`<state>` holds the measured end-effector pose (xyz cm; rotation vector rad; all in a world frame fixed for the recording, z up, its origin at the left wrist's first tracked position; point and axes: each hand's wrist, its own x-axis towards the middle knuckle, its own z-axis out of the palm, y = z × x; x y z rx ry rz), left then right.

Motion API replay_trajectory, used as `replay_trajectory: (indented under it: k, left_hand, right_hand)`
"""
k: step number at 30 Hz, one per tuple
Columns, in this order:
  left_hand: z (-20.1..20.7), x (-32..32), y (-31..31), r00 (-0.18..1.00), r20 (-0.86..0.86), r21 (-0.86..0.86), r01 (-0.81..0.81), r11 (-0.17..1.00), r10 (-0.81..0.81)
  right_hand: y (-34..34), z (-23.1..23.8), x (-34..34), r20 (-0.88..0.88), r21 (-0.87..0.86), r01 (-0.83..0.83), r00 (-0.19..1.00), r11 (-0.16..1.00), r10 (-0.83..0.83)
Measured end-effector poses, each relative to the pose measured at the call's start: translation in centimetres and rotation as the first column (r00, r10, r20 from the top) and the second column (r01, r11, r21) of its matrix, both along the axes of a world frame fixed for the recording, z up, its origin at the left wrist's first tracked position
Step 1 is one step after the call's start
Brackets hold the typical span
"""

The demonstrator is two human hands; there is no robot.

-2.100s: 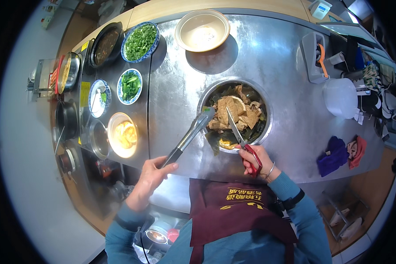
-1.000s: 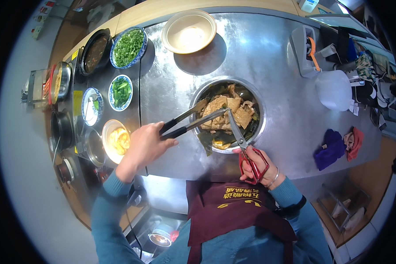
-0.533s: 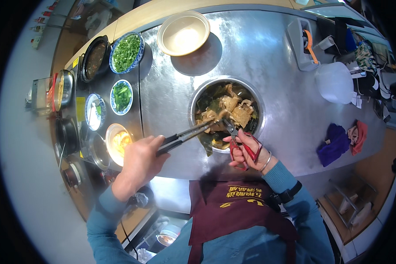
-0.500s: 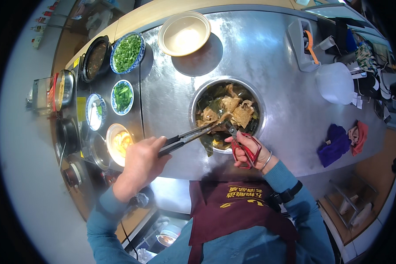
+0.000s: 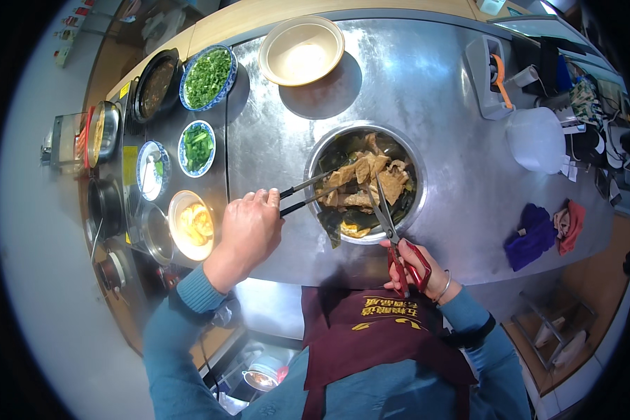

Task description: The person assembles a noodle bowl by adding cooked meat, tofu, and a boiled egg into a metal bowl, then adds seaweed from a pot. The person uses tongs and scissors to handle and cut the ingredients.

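A round metal bowl point(image 5: 419, 189) holds brown pieces of what looks like tofu skin or meat point(image 5: 360, 171), with dark green leafy strips point(image 5: 333, 227) around them. My left hand point(image 5: 250, 225) grips black-handled tongs point(image 5: 302, 187), whose tips reach into the left side of the bowl among the brown pieces. My right hand point(image 5: 418, 269) is closed around the red handles of scissors point(image 5: 386, 222). The scissor blades are parted and point up over the bowl, against the brown pieces. One leafy strip hangs over the bowl's front rim.
An empty cream bowl point(image 5: 301, 52) stands at the back. To the left are bowls of chopped scallions point(image 5: 208, 77), green pieces point(image 5: 197, 148) and yellow slices point(image 5: 195, 225). A tape dispenser point(image 5: 488, 77), a white rounded container point(image 5: 535, 140) and a purple cloth point(image 5: 532, 238) lie to the right.
My right hand has drawn back toward me with the scissors, whose blades now show parted. My left hand has shifted slightly right and up; the tongs now reach in from the bowl's left.
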<state>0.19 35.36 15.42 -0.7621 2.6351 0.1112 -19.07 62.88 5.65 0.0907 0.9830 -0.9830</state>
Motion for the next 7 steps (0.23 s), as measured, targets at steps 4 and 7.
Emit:
replay_trajectory:
  k: [4,7]
  left_hand:
    - [1.4,1.4,1.1,0.971,-0.031,-0.216,0.224,0.95,-0.236]
    - [2.3,2.1,1.9,0.916,0.001,-0.321,0.38,0.868,-0.401]
  right_hand:
    - [-1.5,-0.7,-1.1,-0.043,0.007,-0.083,0.996,0.997,0.083]
    - [-3.2,-1.2,-2.5,-0.115,-0.002,-0.283,0.953,0.959,0.28]
